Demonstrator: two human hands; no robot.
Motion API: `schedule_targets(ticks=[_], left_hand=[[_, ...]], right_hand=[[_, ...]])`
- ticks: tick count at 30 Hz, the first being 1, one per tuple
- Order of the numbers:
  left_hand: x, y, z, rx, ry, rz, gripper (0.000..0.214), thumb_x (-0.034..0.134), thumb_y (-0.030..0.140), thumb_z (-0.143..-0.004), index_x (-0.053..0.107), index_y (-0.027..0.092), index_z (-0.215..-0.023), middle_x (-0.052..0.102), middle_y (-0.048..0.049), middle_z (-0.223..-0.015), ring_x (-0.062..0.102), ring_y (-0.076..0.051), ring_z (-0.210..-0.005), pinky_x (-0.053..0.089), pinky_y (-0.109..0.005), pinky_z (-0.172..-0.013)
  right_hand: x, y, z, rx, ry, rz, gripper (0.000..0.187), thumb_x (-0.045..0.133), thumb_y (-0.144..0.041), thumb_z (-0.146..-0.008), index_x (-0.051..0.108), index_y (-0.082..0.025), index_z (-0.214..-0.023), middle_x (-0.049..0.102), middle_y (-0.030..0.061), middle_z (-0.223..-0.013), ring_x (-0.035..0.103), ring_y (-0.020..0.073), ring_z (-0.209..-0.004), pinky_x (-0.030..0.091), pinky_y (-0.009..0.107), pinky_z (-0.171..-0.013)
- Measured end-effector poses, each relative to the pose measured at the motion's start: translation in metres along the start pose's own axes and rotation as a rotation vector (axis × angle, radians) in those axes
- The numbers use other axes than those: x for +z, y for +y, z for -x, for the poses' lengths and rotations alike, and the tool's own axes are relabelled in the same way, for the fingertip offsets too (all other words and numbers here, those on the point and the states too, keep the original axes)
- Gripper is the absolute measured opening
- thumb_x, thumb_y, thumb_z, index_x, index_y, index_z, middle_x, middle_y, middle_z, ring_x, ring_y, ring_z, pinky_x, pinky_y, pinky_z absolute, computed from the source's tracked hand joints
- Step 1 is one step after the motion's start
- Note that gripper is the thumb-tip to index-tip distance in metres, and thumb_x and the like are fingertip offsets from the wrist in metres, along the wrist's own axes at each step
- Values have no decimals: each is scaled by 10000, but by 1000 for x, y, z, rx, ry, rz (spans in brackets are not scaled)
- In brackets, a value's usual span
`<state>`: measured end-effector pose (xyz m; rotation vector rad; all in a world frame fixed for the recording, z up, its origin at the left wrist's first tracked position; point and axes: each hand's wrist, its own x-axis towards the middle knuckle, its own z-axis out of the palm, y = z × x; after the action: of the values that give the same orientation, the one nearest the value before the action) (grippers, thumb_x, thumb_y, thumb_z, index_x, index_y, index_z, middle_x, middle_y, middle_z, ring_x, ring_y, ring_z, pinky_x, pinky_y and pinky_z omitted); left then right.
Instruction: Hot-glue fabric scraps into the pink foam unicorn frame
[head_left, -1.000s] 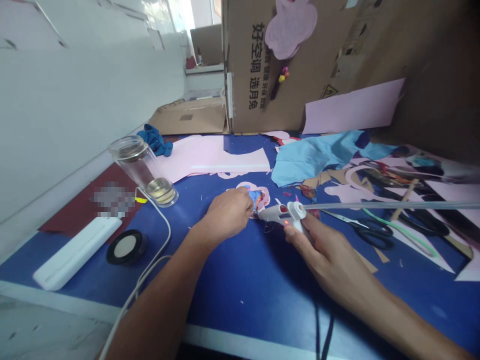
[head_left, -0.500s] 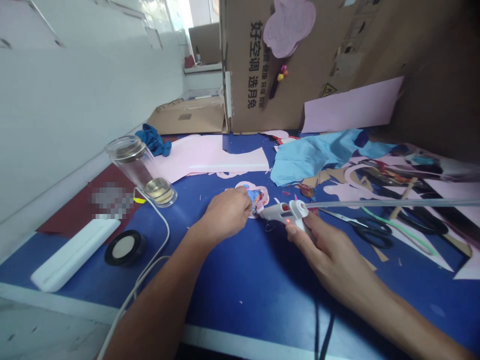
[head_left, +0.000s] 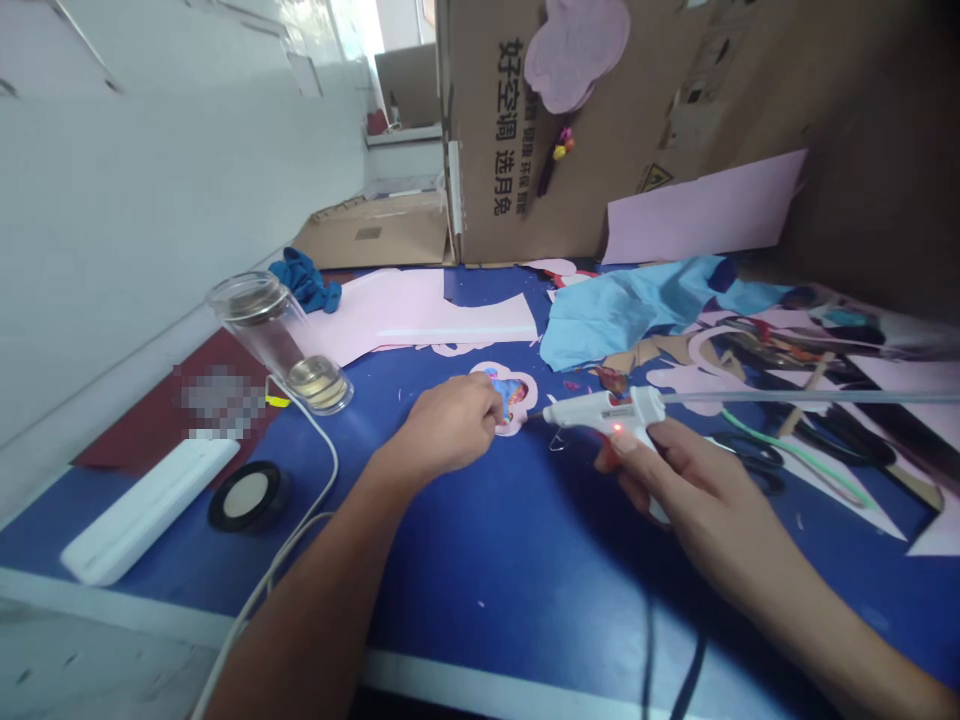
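Note:
My right hand [head_left: 675, 470] is wrapped round a white hot glue gun [head_left: 600, 412]. Its nozzle points left, a small red light glows on its side, and a long clear glue stick [head_left: 787, 397] sticks out of its back. Just left of the nozzle tip lies a pink flower-shaped paper cutout [head_left: 531, 383] with a blue and brown picture or fabric piece [head_left: 511, 392] on it. With fingers curled, my left hand [head_left: 454, 420] grips the cutout's left edge; the fingertips are partly hidden.
A glass cup [head_left: 277, 340], a roll of black tape [head_left: 244, 497] and a long white block [head_left: 146, 510] stand at left. Light blue cloth [head_left: 630, 305], scissors [head_left: 750, 452] and paper scraps lie at right. A large cardboard box [head_left: 480, 120] rises behind.
My right hand has drawn the glue gun to the right, away from the cutout, so more of the cutout shows. My left hand has stayed almost in place.

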<state>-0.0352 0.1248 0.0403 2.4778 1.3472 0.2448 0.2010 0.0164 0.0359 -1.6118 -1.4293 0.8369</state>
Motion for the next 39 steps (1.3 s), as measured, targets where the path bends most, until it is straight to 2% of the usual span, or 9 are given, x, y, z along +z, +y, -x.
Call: schedule_targets(ticks=[3, 6, 10, 13, 19, 26, 39], left_hand=[[-4, -1, -1, -22, 16, 57, 276, 568, 87, -892, 781, 262, -916, 760, -23, -1112, 697, -225, -994, 520, -344, -863], [-8, -3, -2, -20, 96, 103, 266, 581, 62, -873, 763, 252, -916, 752, -19, -1110, 686, -216, -1008, 512, -337, -865], [-8, -8, -3, -30, 179, 4, 213, 595, 42, -860, 710, 221, -872, 709, -45, -1042, 647, -225, -1016, 488, -345, -882], [-3, -9, -4, -22, 154, -78, 226, 570, 27, -851, 672, 215, -778, 668, -45, -934, 611, -227, -951, 456, -343, -817], [4, -5, -6, -17, 23, 4, 238, 542, 7, -833, 605, 205, -719, 645, -10, -845, 554, -160, -720, 371, -309, -664], [4, -4, -7, -41, 8, -4, 180, 586, 62, -865, 620, 207, -763, 670, -28, -886, 607, -187, -815, 405, -312, -718], [5, 0, -5, -58, -1, -39, 138, 648, 166, -920, 606, 208, -796, 664, -35, -920, 608, -200, -824, 390, -325, -709]], right_hand=[[0, -1, -1, 10, 2, -16, 490, 579, -658, -977, 701, -225, -783, 557, -7, -583, 476, 164, -524, 338, 300, -498], [-1, 1, -2, 9, 6, -31, 491, 585, -658, -978, 702, -220, -787, 562, -6, -583, 476, 160, -529, 341, 297, -503], [-2, 5, -3, 38, 2, -82, 483, 595, -668, -982, 706, -220, -842, 547, -17, -589, 462, 156, -522, 334, 293, -488], [-2, 6, -4, 57, -5, -107, 476, 596, -665, -993, 703, -220, -863, 545, -19, -600, 461, 154, -526, 324, 289, -482], [-2, 6, -2, 46, 0, -114, 482, 599, -669, -992, 706, -218, -861, 559, -9, -614, 467, 160, -538, 310, 294, -477], [-2, 5, -4, 47, 0, -81, 491, 593, -675, -985, 704, -218, -845, 574, -9, -609, 488, 162, -541, 336, 300, -497], [-2, 4, -3, 13, 8, -59, 487, 590, -662, -985, 710, -217, -828, 579, -3, -609, 509, 176, -549, 343, 306, -504]])
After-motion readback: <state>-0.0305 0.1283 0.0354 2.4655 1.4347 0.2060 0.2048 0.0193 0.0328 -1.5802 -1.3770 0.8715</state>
